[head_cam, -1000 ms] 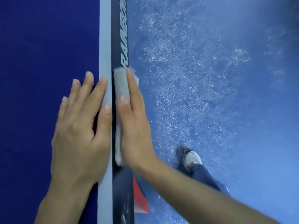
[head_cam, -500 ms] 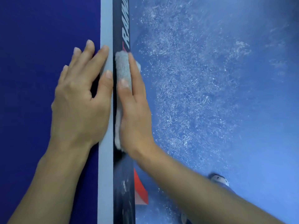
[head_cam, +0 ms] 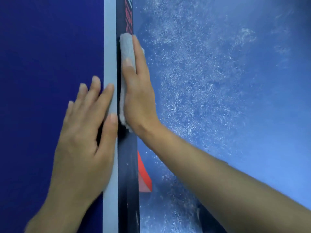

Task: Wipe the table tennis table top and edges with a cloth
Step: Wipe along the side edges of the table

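- The left hand lies flat on the dark blue worktop, fingers straight, its thumb along the pale edge stripe.
- The right hand presses a grey cloth against the worktop's black side edge with straight fingers.
- The cloth sits folded between that palm and the edge, its top end showing above the fingertips.
- A speckled blue floor lies below.

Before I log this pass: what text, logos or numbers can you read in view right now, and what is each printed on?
None can be read.
Dark side edge of the table: white and red lettering at the top of the frame, cut off by the frame edge and partly hidden by the cloth, so illegible.
Cloth, blue table top, white border line: no markings visible.
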